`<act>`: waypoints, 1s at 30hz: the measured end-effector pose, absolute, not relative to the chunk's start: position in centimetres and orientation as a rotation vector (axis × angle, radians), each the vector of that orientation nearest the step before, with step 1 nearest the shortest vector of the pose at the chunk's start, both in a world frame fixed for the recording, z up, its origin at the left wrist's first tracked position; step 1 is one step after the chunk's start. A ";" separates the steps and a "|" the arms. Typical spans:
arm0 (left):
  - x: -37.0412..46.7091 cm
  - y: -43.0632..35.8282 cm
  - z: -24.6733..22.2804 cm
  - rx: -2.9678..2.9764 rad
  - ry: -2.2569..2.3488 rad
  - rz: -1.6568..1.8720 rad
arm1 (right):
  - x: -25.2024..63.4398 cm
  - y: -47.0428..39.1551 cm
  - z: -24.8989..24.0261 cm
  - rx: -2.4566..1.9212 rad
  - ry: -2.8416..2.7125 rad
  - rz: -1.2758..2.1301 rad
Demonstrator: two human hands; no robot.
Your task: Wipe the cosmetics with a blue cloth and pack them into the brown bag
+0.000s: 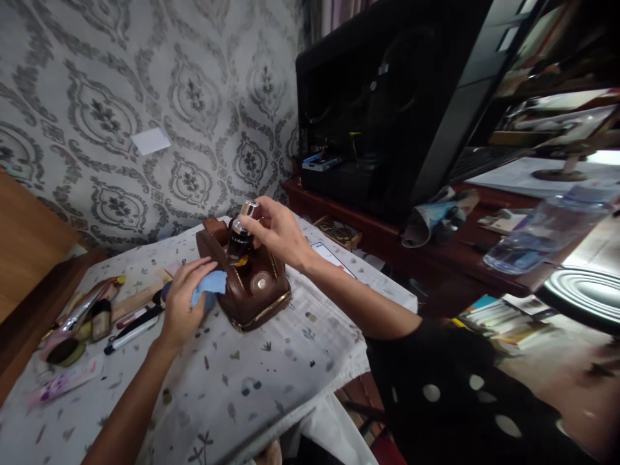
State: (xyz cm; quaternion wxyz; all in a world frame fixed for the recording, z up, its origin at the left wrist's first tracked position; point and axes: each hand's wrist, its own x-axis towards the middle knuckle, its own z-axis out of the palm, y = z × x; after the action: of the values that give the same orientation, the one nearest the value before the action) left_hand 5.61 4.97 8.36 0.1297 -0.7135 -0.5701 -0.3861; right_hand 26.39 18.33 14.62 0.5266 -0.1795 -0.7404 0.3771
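Observation:
A brown leather bag [261, 303] lies open on the patterned cloth, its zip undone. My right hand [278, 232] grips the silver cap of a dark bottle [241, 242], which is upright in the bag's opening. My left hand [184, 303] is at the bag's left side, holding a blue cloth [210, 284] between thumb and fingers; its fingertips touch the brown leather. Something rounded and bluish behind the cloth is mostly hidden by that hand.
Cosmetics and brushes [101, 320] and a pink tube [68, 381] lie at the left. Behind my right forearm is a phone [334, 259]. A dark red desk [460, 268] carries a large black-screened set [378, 116] and a clear plastic bottle [527, 236].

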 end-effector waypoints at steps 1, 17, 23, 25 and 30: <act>5.7 5.0 8.1 -2.108 -1.621 -1.065 | 26.4 18.6 14.6 -0.444 -1.772 0.881; 6.0 5.2 6.0 -2.109 -1.466 -1.174 | 23.1 22.0 14.8 -0.957 -2.332 0.248; 5.9 5.1 5.9 -2.125 -1.498 -1.157 | 21.4 22.9 15.4 -0.976 -2.454 0.143; 5.8 5.1 5.9 -2.126 -1.491 -1.173 | 20.9 22.9 15.8 -1.008 -2.504 0.098; 5.7 5.1 5.7 -2.150 -1.454 -1.173 | 20.2 22.1 16.5 -1.082 -2.657 -0.001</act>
State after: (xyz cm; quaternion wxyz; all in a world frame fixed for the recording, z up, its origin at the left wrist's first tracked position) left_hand 5.65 5.09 5.70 0.1460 -0.7467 -0.5051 -0.4074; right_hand 20.18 22.07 16.55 0.1358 -0.3737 -0.9176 -0.0002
